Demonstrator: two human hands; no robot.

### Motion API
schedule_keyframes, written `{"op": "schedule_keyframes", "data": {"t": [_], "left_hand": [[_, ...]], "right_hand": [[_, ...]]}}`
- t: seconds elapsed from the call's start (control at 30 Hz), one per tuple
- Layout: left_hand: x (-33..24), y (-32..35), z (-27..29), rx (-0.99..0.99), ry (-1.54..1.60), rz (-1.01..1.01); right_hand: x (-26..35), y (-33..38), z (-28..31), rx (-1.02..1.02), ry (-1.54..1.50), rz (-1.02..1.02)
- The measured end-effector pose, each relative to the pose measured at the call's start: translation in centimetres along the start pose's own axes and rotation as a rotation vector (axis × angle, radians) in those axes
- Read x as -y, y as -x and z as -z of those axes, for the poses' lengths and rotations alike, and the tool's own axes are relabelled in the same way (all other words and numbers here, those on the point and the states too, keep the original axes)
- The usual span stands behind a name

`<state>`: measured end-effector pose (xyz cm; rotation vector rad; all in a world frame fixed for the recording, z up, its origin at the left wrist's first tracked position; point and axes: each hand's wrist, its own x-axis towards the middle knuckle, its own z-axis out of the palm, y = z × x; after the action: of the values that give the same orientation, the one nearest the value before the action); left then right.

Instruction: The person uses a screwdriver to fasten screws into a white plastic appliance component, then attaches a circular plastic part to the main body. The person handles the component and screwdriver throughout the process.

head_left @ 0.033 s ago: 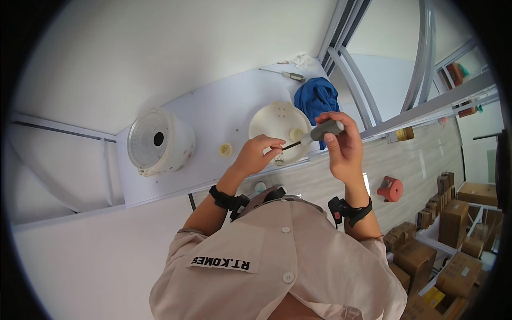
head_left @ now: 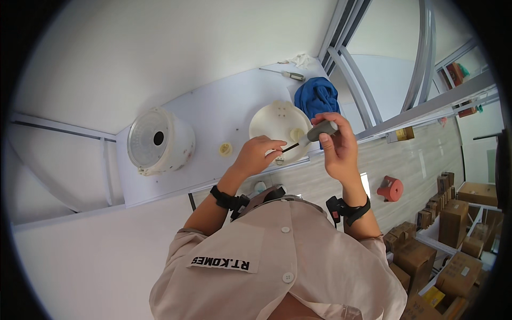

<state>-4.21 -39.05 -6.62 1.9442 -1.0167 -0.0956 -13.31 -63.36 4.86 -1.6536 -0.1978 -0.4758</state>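
A white worktop [head_left: 213,114] stands against a plain white wall, with a grey metal frame [head_left: 373,80] rising at its right end and a wood-patterned floor below. Over the worktop's near edge, the right hand [head_left: 337,149] holds a screwdriver [head_left: 312,134] by its grey handle, the fingers [head_left: 326,118] wrapped and clamped around it; the dark shaft points left toward the left hand [head_left: 257,154]. The left hand's fingers are drawn together at the shaft's tip, pinching there; whether a small part lies between them cannot be told. Both hands hover just over the near rim of a round white lid [head_left: 274,121] lying flat on the worktop. A small pale round part [head_left: 225,149] sits to the left of the lid, and farther left a white cooker body [head_left: 160,141] lies tipped on its side. A blue cloth [head_left: 317,96] lies just behind the lid, a second screwdriver [head_left: 288,74] beyond it. Cardboard boxes [head_left: 453,224] stand on the floor at right, near a red object [head_left: 390,188].
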Motion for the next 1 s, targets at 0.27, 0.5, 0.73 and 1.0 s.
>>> {"op": "schedule_keyframes", "data": {"t": [0.27, 0.5, 0.73, 1.0], "left_hand": [[1.0, 1.9, -1.1, 0.055, -0.16, -0.006], [1.8, 3.0, -1.6, 0.084, -0.176, 0.026], [2.5, 3.5, -2.2, 0.081, -0.202, 0.034], [3.4, 4.0, -3.1, 0.064, -0.221, 0.051]], "right_hand": [[-2.3, 0.9, -1.9, 0.099, 0.275, 0.006], [-3.1, 1.0, -2.9, 0.148, 0.405, 0.092], [-2.9, 1.0, -3.6, 0.155, 0.443, 0.085], [-2.4, 0.8, -4.1, 0.173, 0.475, 0.134]]}}
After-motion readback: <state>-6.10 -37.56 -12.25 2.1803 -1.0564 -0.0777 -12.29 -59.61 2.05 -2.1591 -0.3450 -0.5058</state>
